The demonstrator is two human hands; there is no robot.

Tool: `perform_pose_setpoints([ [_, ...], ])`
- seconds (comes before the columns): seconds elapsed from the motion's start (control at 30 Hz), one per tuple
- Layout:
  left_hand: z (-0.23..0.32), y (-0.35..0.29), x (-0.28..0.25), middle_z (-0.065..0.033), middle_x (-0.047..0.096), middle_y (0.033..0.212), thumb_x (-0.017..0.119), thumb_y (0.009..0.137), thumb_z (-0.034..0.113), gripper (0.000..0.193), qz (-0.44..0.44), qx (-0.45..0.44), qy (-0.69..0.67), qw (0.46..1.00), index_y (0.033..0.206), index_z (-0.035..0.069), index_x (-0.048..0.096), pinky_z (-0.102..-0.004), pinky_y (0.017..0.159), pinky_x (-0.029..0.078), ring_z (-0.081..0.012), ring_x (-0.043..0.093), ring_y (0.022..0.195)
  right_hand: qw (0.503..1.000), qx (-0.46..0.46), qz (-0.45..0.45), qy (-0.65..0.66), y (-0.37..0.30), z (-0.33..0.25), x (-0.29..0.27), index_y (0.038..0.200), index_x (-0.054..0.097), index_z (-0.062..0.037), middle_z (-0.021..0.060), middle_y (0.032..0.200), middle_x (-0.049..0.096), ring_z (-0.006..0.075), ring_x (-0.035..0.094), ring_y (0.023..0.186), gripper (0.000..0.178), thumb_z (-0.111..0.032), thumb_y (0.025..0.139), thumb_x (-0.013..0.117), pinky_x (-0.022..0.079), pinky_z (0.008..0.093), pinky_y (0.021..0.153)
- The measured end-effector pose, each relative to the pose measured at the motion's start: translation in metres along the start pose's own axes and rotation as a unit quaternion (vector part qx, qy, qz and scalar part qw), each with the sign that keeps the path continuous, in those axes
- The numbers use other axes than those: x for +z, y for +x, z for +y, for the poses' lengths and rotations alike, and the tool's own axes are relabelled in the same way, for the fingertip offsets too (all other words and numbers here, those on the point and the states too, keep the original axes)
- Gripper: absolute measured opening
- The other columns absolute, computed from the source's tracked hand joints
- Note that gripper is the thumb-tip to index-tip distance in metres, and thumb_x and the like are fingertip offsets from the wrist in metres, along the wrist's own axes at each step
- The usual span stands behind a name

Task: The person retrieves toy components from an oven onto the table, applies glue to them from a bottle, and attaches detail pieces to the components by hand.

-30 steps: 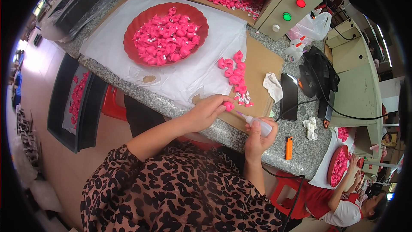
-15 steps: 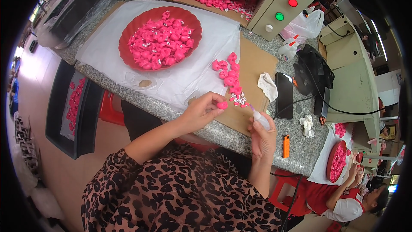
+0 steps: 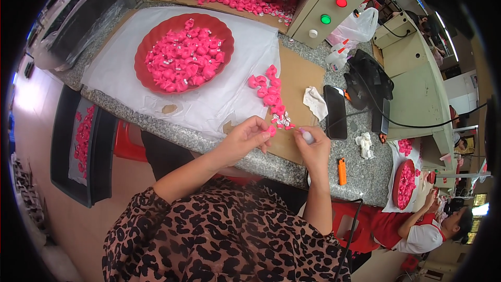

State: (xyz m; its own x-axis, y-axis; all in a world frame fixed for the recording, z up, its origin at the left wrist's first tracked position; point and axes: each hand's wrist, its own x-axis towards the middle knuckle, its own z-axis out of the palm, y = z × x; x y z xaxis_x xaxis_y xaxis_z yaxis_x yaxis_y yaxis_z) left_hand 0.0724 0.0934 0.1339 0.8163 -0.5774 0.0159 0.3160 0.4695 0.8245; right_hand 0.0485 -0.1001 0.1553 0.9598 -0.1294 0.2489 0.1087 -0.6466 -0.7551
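Note:
My left hand (image 3: 244, 138) pinches a small rounded pink plastic piece (image 3: 271, 130) between thumb and fingertips, over the bench's front part. To its right, my right hand (image 3: 316, 152) is closed round a small whitish squeeze bottle (image 3: 308, 137), mostly covered by the palm and fingers. Its thumb and forefinger come together near the small pink bits; whether they pinch one I cannot tell. Just beyond both hands lies a little heap of white and pink bits (image 3: 282, 120). A strip of loose pink pieces (image 3: 269, 94) runs away from it over cardboard (image 3: 297, 76) and white paper.
A scalloped red bowl (image 3: 140, 68) full of pink pieces sits on white paper (image 3: 107, 63). On the right are a crumpled cloth (image 3: 315, 103), a phone (image 3: 335, 112), an orange lighter (image 3: 342, 171) and a black bag (image 3: 369, 76). Behind stands a machine box (image 3: 323, 5). A co-worker (image 3: 417, 230) sits far right.
My right hand has turned over the bottle, bringing thumb and forefinger up toward the small bits. The left hand still holds its pink piece. The whole view has shifted slightly.

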Motion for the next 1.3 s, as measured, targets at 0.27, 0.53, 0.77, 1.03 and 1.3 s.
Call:
perform_pose_setpoints([
  [0.27, -0.006, -0.003, -0.002, -0.006, 0.051, 0.081, 0.045, 0.086, 0.011, 0.012, -0.009, 0.0, 0.016, 1.0, 0.094, 0.001, 0.044, -0.0228, 0.06, 0.043, -0.0118, 0.051, 0.068, 0.992, -0.004, -0.051, -0.115, 0.01, -0.006, 0.012, 0.08, 0.062, -0.0056, 0.0113, 0.073, 0.055, 0.0275, 0.055, 0.067, 0.015, -0.017, 0.07, 0.062, 0.042, 0.0322, 0.06],
  [0.53, -0.004, -0.004, 0.006, -0.0068, 0.051, 0.088, 0.049, 0.084, 0.01, 0.023, 0.011, -0.035, -0.027, 0.999, 0.103, -0.002, 0.044, -0.0227, 0.064, 0.045, -0.0107, 0.051, 0.071, 0.943, 0.211, -0.02, 0.256, -0.011, -0.016, 0.01, 0.078, 0.059, 0.0002, 0.0066, 0.071, 0.056, 0.0142, 0.052, 0.058, 0.015, -0.013, 0.074, 0.062, 0.041, 0.0253, 0.052],
  [0.77, -0.011, -0.003, 0.007, -0.0064, 0.054, 0.084, 0.05, 0.083, 0.008, 0.018, 0.04, -0.021, 0.015, 0.999, 0.098, -0.001, 0.045, -0.0229, 0.061, 0.046, -0.0116, 0.054, 0.072, 0.767, 0.317, 0.018, 0.558, -0.038, -0.03, 0.033, 0.081, 0.059, -0.0012, 0.004, 0.068, 0.056, 0.0082, 0.047, 0.055, 0.01, -0.01, 0.076, 0.06, 0.038, 0.0213, 0.05],
  [1.03, -0.011, -0.004, 0.008, -0.0064, 0.054, 0.082, 0.05, 0.083, 0.008, 0.017, 0.044, -0.02, 0.02, 0.999, 0.097, -0.001, 0.045, -0.0219, 0.06, 0.046, -0.0113, 0.054, 0.071, 0.791, 0.289, 0.014, 0.539, -0.039, -0.033, 0.035, 0.081, 0.058, -0.0013, 0.0048, 0.068, 0.058, 0.0077, 0.047, 0.056, 0.009, -0.009, 0.076, 0.06, 0.038, 0.0203, 0.052],
  [1.3, -0.011, -0.006, 0.007, -0.0091, 0.054, 0.083, 0.049, 0.083, 0.006, 0.017, 0.042, -0.021, 0.029, 0.998, 0.097, -0.002, 0.044, -0.0241, 0.061, 0.047, -0.0129, 0.054, 0.071, 0.785, 0.291, -0.004, 0.547, -0.038, -0.032, 0.038, 0.08, 0.058, -0.0015, 0.0048, 0.068, 0.058, 0.0075, 0.047, 0.055, 0.009, -0.008, 0.075, 0.06, 0.037, 0.0199, 0.051],
])
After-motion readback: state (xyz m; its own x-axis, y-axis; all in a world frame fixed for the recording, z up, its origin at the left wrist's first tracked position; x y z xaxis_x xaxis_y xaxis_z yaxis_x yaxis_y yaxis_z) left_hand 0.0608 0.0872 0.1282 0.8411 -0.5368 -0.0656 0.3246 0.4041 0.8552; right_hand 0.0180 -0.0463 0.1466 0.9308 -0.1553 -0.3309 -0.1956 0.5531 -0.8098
